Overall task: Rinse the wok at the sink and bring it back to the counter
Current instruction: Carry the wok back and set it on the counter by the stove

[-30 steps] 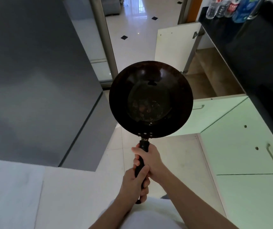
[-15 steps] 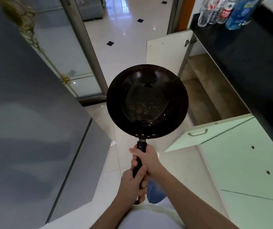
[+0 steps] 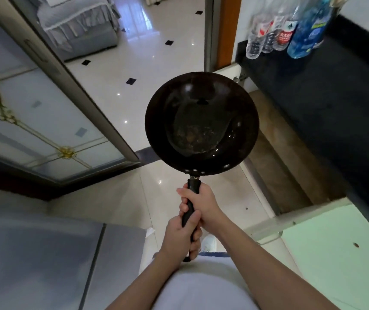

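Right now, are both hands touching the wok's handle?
Touching. The head view shows the right hand and left hand wrapped around the wok handle, stacked.

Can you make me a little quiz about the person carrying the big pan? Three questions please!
1. True or false: only one hand holds the round black metal wok.
2. What stands on the black stone counter? A) plastic bottles B) plates C) a kettle
3. Fill in: the wok's black handle is gripped by the right hand nearer the bowl and the ____ hand nearer its end.

Key
1. False: both hands grip the handle.
2. A: clear and blue plastic bottles stand at its far end.
3. left
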`<control>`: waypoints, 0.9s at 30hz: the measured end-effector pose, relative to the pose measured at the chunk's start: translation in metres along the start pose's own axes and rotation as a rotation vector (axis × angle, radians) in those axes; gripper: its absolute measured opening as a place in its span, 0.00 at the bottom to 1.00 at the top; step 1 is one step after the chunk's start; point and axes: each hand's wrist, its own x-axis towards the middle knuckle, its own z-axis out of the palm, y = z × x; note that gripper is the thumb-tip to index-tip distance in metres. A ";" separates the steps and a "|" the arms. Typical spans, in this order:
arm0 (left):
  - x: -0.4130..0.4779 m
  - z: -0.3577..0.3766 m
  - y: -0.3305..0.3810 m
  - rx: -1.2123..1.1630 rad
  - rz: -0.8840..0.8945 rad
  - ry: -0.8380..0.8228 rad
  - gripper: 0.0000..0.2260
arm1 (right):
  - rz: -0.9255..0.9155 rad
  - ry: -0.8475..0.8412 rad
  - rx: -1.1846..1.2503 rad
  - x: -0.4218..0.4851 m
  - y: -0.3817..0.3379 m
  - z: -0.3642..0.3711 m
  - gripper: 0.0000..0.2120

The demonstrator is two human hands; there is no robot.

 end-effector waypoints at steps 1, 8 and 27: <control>0.008 0.003 0.006 0.013 0.000 -0.018 0.15 | -0.010 0.014 0.023 0.005 -0.008 -0.004 0.08; 0.069 0.022 0.040 0.108 -0.072 -0.178 0.13 | -0.068 0.159 0.145 0.036 -0.047 -0.034 0.08; 0.273 0.065 0.198 0.542 -0.197 -0.815 0.13 | -0.329 0.749 0.528 0.160 -0.169 -0.077 0.09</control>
